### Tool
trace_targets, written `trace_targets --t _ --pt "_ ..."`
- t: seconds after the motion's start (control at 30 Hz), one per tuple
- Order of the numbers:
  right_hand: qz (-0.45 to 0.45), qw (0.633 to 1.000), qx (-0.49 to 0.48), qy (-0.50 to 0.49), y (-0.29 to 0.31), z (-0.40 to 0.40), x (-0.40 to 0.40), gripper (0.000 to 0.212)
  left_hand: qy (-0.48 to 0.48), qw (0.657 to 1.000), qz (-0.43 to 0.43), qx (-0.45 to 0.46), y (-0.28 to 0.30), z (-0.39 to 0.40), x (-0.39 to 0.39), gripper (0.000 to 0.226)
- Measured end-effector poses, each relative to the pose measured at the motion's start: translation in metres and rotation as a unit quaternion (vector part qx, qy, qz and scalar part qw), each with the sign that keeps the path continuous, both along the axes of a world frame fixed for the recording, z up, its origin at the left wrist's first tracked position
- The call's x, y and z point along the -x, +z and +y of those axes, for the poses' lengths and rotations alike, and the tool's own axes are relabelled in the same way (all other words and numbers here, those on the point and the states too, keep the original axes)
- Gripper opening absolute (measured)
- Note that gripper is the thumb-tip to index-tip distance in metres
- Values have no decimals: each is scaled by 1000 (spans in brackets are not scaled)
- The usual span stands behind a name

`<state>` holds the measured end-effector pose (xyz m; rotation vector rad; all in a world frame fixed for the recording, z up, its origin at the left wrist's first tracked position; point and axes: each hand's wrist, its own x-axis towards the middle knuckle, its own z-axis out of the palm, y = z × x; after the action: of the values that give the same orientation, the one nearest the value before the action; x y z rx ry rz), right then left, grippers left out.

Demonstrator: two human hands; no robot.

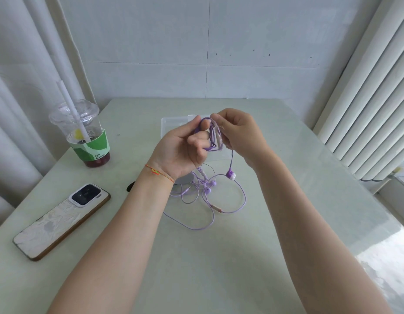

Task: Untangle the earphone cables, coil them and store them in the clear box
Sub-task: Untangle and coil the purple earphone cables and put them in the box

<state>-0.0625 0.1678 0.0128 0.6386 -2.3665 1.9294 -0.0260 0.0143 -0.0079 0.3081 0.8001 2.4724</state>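
A purple earphone cable (211, 134) is wound in several loops around the fingers of my left hand (180, 150), which is raised above the table. My right hand (239, 132) pinches the top of that coil from the right. A strand hangs down from the coil to a small purple and white charm (231, 174). More tangled purple cable (203, 196) with earbuds and an inline remote lies on the table below my hands. The clear box (173, 124) stands behind my hands, partly hidden by them.
A plastic drink cup (83, 132) with a straw and green sleeve stands at the left. A phone (60, 220) lies face down at the near left. The pale green table (219, 257) meets a white wall, with a radiator (377, 109) at the right.
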Motion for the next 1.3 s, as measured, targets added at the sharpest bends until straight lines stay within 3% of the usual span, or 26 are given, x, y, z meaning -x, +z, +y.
trace_targets --t 0.13,0.3,0.43,0.6,0.73,0.93,1.0,1.3 --pt "-18 999 -42 17 -3 1 0 26 114 993 27 20 4 6 -5 35" --pt "-58 972 -209 89 -6 7 -2 26 183 982 38 -29 3 -3 -2 29" --pt "-81 955 -262 116 1 8 -6 20 206 978 22 -14 2 -11 2 30" --pt "-27 955 -287 74 11 12 -9 15 214 966 19 143 5 -7 0 42" --pt "6 953 -302 32 15 18 -7 14 217 929 43 298 4 2 -1 35" --pt "53 969 -241 4 16 22 -2 9 154 900 74 402 -1 5 -3 24" --pt "64 975 -211 5 15 21 -2 5 118 896 80 421 -1 6 -4 34" --pt "-9 992 -113 54 2 15 5 14 89 953 -4 291 1 7 -1 40"
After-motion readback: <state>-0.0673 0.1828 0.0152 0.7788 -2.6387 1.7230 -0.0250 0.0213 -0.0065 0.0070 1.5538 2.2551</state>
